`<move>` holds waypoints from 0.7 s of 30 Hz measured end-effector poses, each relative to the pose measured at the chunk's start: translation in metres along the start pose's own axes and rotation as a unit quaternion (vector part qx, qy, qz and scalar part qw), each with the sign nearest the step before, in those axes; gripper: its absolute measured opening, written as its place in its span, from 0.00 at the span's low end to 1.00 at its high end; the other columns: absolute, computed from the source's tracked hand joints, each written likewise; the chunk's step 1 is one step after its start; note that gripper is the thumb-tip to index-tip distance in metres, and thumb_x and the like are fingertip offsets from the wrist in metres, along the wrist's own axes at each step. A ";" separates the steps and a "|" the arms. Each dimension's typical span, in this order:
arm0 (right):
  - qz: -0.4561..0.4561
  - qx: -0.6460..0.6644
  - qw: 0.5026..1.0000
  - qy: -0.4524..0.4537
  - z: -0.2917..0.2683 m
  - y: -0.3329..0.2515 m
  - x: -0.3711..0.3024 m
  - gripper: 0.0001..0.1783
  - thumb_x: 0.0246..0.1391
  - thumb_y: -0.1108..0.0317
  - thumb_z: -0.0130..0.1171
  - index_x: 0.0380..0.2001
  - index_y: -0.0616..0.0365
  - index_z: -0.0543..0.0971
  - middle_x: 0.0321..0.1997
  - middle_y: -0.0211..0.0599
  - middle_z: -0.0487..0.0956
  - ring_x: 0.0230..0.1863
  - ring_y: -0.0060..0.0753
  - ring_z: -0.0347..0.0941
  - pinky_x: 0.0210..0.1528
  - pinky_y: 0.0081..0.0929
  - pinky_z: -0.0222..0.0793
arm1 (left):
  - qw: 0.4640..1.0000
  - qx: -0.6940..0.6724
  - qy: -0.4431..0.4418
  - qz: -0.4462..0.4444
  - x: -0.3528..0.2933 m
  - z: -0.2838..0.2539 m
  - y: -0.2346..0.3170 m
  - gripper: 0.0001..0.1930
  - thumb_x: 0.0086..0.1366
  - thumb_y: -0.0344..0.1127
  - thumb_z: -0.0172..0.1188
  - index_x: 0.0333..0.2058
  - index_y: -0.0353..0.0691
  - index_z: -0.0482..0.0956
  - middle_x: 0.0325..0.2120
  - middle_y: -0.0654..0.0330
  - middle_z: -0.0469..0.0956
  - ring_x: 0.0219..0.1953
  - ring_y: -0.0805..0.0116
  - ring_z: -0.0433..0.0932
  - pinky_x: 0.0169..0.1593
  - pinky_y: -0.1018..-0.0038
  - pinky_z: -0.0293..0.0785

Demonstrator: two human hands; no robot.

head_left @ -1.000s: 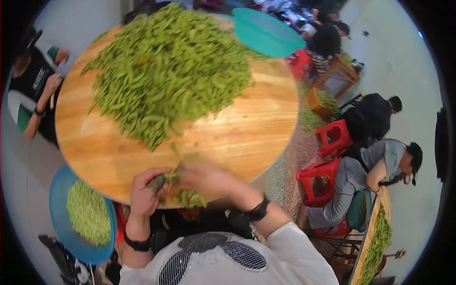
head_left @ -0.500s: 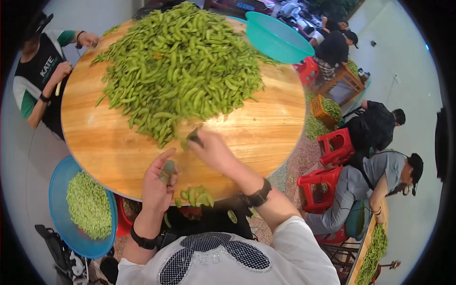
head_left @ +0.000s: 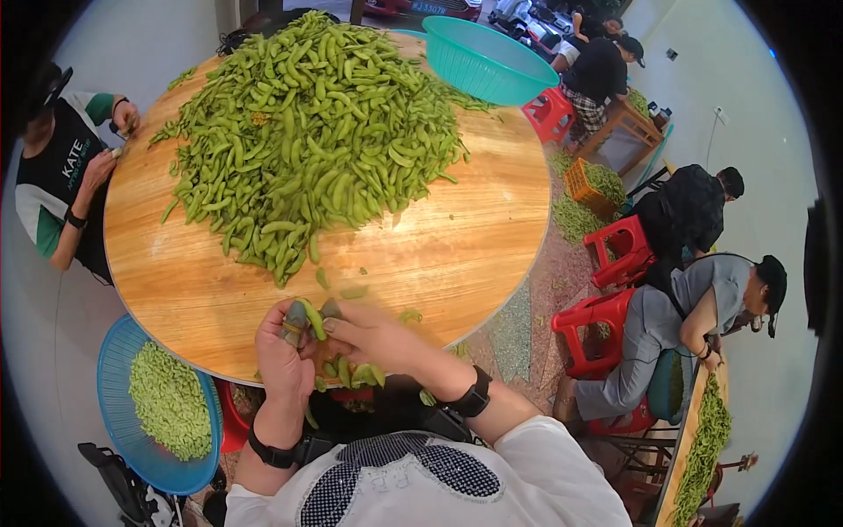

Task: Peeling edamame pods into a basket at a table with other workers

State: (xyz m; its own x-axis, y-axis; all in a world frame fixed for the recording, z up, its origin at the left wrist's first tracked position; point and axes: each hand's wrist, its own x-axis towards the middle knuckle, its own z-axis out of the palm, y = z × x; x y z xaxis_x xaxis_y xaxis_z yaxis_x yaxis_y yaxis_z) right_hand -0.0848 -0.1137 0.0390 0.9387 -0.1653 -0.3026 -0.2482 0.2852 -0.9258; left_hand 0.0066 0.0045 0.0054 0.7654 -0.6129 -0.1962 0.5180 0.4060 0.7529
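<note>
My left hand is closed at the near edge of the round wooden table, gripping a green edamame pod. Grey-green covers wrap some fingertips on both hands. Slightly blurred, my right hand meets the left, its thumb and fingers pinched against the same pod. Below the hands, several pods lie at the table's near edge. Farther off rises a large heap of edamame pods, with a few stray pods between it and my hands.
A teal basin rests at the table's far right. Beside the table at lower left, a blue basket holds shelled beans. Another person is at the left edge. To the right are seated people, red stools and an orange crate.
My right hand has come back from near the heap toward my left hand. A pod now shows between them. The whole view has shifted slightly.
</note>
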 end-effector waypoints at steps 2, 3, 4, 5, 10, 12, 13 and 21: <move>-0.016 -0.013 1.000 -0.005 0.002 0.004 0.000 0.11 0.61 0.62 0.45 0.29 0.57 0.69 0.20 0.22 0.64 0.20 0.15 0.57 0.20 0.15 0.53 | 0.999 -0.001 0.018 -0.027 -0.004 0.000 0.004 0.06 0.61 0.32 0.57 0.37 0.40 0.75 0.22 0.72 0.71 0.17 0.87 0.59 0.17 0.89 0.48; -0.032 -0.045 0.998 0.005 0.003 0.004 -0.001 0.11 0.61 0.61 0.44 0.29 0.56 0.68 0.20 0.22 0.63 0.19 0.15 0.57 0.20 0.15 0.52 | 0.999 -0.001 -0.004 -0.054 -0.004 -0.004 0.007 0.07 0.61 0.31 0.56 0.38 0.40 0.75 0.23 0.71 0.72 0.19 0.86 0.62 0.19 0.88 0.53; -0.047 -0.076 0.996 0.013 0.004 0.005 0.000 0.12 0.61 0.61 0.43 0.28 0.56 0.68 0.20 0.22 0.63 0.19 0.14 0.57 0.20 0.14 0.51 | 0.996 -0.002 -0.025 -0.082 -0.003 -0.007 0.010 0.07 0.61 0.30 0.56 0.39 0.39 0.74 0.25 0.70 0.72 0.20 0.84 0.65 0.21 0.88 0.58; -0.036 -0.070 0.997 0.002 0.003 0.007 -0.001 0.12 0.61 0.61 0.43 0.28 0.56 0.68 0.20 0.22 0.63 0.19 0.14 0.57 0.20 0.14 0.51 | 0.996 -0.002 -0.007 -0.084 -0.005 -0.002 0.011 0.07 0.61 0.30 0.56 0.39 0.39 0.74 0.25 0.70 0.72 0.20 0.84 0.65 0.21 0.88 0.58; 0.020 0.035 0.999 -0.034 -0.006 -0.011 -0.014 0.15 0.62 0.61 0.40 0.26 0.58 0.67 0.20 0.25 0.63 0.18 0.14 0.55 0.20 0.14 0.49 | 0.999 0.046 -0.015 -0.003 -0.005 0.004 0.010 0.08 0.63 0.32 0.54 0.40 0.38 0.74 0.28 0.69 0.75 0.25 0.84 0.70 0.25 0.89 0.61; 0.044 0.086 0.993 -0.064 -0.009 -0.010 -0.012 0.14 0.63 0.62 0.39 0.27 0.59 0.67 0.20 0.24 0.63 0.17 0.14 0.54 0.19 0.13 0.49 | 0.995 0.088 -0.051 0.003 -0.004 0.004 0.011 0.08 0.62 0.31 0.54 0.39 0.37 0.74 0.29 0.68 0.75 0.27 0.83 0.71 0.26 0.89 0.61; 0.052 0.091 0.992 -0.074 -0.006 -0.009 -0.010 0.14 0.63 0.62 0.39 0.27 0.59 0.67 0.20 0.24 0.63 0.17 0.14 0.54 0.19 0.13 0.49 | 0.995 0.090 -0.037 0.002 -0.004 0.002 0.009 0.08 0.62 0.31 0.54 0.39 0.37 0.74 0.29 0.68 0.75 0.27 0.83 0.71 0.26 0.89 0.61; 0.045 0.030 0.997 -0.055 -0.004 -0.003 -0.010 0.10 0.63 0.66 0.41 0.33 0.58 0.70 0.20 0.22 0.63 0.17 0.12 0.53 0.18 0.12 0.49 | 0.983 0.034 -0.172 -0.056 -0.002 -0.005 0.026 0.07 0.61 0.28 0.50 0.37 0.33 0.74 0.29 0.65 0.74 0.30 0.81 0.70 0.33 0.85 0.66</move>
State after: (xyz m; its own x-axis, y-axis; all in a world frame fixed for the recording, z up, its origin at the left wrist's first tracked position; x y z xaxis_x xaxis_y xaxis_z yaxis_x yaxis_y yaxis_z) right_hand -0.0944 -0.1167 0.0439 0.9344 -0.0322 -0.3549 -0.3220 0.3500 -0.8797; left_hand 0.0202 0.0202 0.0220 0.5237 -0.8494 -0.0650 0.5569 0.2836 0.7806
